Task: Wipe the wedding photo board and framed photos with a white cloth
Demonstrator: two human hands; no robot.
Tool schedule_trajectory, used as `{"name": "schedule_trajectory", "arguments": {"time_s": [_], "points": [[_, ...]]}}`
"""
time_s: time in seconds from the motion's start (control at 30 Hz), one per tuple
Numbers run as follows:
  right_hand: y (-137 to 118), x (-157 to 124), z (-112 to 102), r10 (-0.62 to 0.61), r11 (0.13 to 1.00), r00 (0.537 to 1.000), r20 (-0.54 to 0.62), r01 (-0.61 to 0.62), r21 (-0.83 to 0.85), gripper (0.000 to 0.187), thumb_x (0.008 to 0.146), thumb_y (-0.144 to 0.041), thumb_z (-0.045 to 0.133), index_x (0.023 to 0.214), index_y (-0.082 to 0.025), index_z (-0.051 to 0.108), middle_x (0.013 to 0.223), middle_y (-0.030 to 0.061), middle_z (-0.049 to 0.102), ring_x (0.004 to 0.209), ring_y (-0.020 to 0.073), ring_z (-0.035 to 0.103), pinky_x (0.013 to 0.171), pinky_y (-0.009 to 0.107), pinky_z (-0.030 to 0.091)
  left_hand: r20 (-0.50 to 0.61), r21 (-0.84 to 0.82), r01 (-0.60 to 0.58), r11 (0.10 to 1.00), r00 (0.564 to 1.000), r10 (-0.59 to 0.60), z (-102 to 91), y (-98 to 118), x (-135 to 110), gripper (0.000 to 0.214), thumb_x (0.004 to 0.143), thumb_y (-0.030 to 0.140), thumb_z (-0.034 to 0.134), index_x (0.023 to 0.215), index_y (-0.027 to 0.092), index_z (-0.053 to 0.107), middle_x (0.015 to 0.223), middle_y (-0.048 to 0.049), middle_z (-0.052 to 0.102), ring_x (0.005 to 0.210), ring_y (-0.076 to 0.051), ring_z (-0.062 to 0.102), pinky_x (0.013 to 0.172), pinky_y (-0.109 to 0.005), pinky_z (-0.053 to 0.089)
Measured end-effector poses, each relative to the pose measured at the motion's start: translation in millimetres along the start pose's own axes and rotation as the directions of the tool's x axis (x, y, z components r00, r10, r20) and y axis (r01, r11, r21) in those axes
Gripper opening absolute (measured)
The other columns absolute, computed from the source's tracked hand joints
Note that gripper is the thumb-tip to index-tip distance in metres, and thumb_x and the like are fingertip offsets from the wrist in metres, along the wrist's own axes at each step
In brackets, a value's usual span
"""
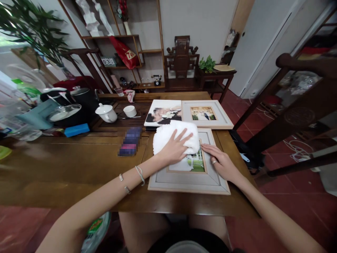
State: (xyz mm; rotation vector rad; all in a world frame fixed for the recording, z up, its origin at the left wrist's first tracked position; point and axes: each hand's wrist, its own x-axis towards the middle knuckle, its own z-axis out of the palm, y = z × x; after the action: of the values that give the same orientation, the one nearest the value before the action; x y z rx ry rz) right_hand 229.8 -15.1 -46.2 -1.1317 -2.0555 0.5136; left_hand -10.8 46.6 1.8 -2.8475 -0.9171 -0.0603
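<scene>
We've got our left grip [177,149] spread flat on the cloth [162,137], fingers splayed over the top, pressing down rather than closed round it. Cloth is white, bunched, covering the upper left of the near frame [181,182] and part of its picture. Right grip [223,164] is unclenched too: fingers extended and together on the right border of that frame, tips at the inner edge, nothing held.

Near frame lies flat on the desk [92,175], close to our edge, pale border, green scene visible where the cloth stops. Directly beyond it: far frame [223,117] on the right, print [155,112] on the left, side by side. We can't tell whether near and far frames touch.

Left of the near frame, a dark item [130,140] lies apart, pixelated, so we can't identify it. Further back on the left: small white cup [130,111], lidded white pot [106,113], blue box [77,130]. Chair [182,59] stands past the desk by the wall.
</scene>
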Motion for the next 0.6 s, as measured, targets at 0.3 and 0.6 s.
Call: {"name": "schedule_trajectory", "arguments": {"time_s": [0.3, 0.6], "points": [[-3, 1, -1, 0.056, 0.998, 0.998, -0.006, -0.056, -0.013, 0.056, 0.078, -0.004, 0.042, 0.126, -0.025, 0.061, 0.132, 0.0046, 0.060, 0.127, 0.0235, 0.052, 0.110, 0.054, 0.038, -0.010, -0.123, -0.139, 0.983, 0.990, 0.139, -41.8, 106, -62, 0.028, 0.083, 0.036, 0.056, 0.096, 0.018, 0.073, 0.144, -0.0155, 0.044, 0.134, -0.044, 0.033, 0.107, -0.057, 0.026], [-2, 1, -1, 0.025, 1.000, 1.000, -0.017, -0.025, -0.001, 0.055, 0.079, -0.006, 0.042, 0.127, -0.028, 0.060, 0.132, 0.0032, 0.060, 0.126, 0.0239, 0.052, 0.109, 0.056, 0.038, 0.032, -0.019, 0.072, 0.997, 0.997, -0.071, -21.1, 90, -27, 0.028, 0.086, 0.032, 0.052, 0.100, 0.018, 0.073, 0.146, -0.0136, 0.042, 0.134, -0.044, 0.034, 0.102, -0.058, 0.033]]}}
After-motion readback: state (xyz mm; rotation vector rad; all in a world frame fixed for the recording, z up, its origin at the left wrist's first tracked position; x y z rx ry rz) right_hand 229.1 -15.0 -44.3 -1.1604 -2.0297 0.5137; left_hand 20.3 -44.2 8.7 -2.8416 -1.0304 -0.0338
